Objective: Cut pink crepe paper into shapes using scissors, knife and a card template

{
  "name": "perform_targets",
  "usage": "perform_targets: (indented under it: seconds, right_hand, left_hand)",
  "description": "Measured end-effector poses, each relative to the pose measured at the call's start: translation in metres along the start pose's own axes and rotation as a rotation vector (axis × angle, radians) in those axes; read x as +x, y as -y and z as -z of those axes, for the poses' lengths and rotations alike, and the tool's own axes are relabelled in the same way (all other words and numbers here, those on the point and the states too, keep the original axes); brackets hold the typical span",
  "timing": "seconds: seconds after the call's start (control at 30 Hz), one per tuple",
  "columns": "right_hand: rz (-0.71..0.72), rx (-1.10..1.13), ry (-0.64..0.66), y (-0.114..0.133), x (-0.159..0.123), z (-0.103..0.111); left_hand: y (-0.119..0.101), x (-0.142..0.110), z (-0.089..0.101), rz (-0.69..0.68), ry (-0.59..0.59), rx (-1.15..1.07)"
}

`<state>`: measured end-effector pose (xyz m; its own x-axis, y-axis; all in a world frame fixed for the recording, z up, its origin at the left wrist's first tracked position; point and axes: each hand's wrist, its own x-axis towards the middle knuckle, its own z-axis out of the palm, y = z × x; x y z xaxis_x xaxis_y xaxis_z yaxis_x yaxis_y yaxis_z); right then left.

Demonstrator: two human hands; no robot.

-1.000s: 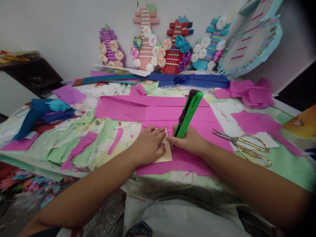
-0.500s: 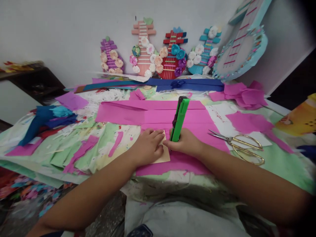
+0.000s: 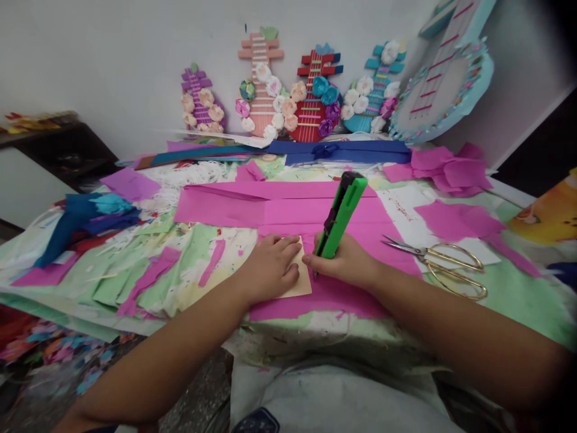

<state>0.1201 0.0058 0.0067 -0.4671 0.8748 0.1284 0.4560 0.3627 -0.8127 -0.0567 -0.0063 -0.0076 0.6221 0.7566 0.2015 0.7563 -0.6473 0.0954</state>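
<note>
My left hand (image 3: 274,267) presses down on a cream card (image 3: 301,282), its fingers laid over the surface. Under the card lies a sheet of pink paper (image 3: 360,297). Along the card's right edge, my right hand (image 3: 343,260) is closed round a green and black box cutter (image 3: 341,213). The cutter stands steeply with its top leaning right, and its low end is at the pink paper. The blade itself is too small to make out clearly. Right of this hand rests a pair of scissors (image 3: 435,264) with gold handles, blades pointing left.
Folded pink paper (image 3: 216,204) stretches behind my hands. Pink scraps (image 3: 151,279) and blue paper pieces (image 3: 67,228) lie left; more pink pieces (image 3: 451,168) are at back right. Flower-decorated paper guitars (image 3: 311,102) lean against the wall. The table's front edge is close to me.
The box cutter swung more upright half a second ago and now leans right again, staying near the card's right edge. My left hand has kept its place on the card. The camera view shifted slightly.
</note>
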Motion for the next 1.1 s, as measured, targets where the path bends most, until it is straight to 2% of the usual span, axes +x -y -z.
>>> perform_targets:
  seconds: [0.23, 0.4, 0.6, 0.9, 1.1]
  right_hand:
    - [-0.185, 0.061, 0.048, 0.013, -0.01, 0.003]
    - [-0.189, 0.1, -0.001, 0.008, -0.01, -0.001]
    - [-0.191, 0.107, 0.004, 0.0, -0.008, -0.003]
    - [-0.112, -0.012, -0.018, 0.0, -0.012, -0.009]
    - [-0.071, 0.032, 0.002, -0.001, -0.017, -0.008]
  left_hand:
    - [-0.001, 0.001, -0.001, 0.009, 0.007, -0.002]
    - [-0.003, 0.001, 0.001, 0.024, -0.003, 0.021]
    - [-0.002, 0.0, 0.001, 0.029, 0.005, 0.028]
    - [-0.002, 0.001, 0.001, 0.023, 0.011, 0.035]
    - [-0.001, 0.001, 0.001, 0.017, 0.032, 0.035]
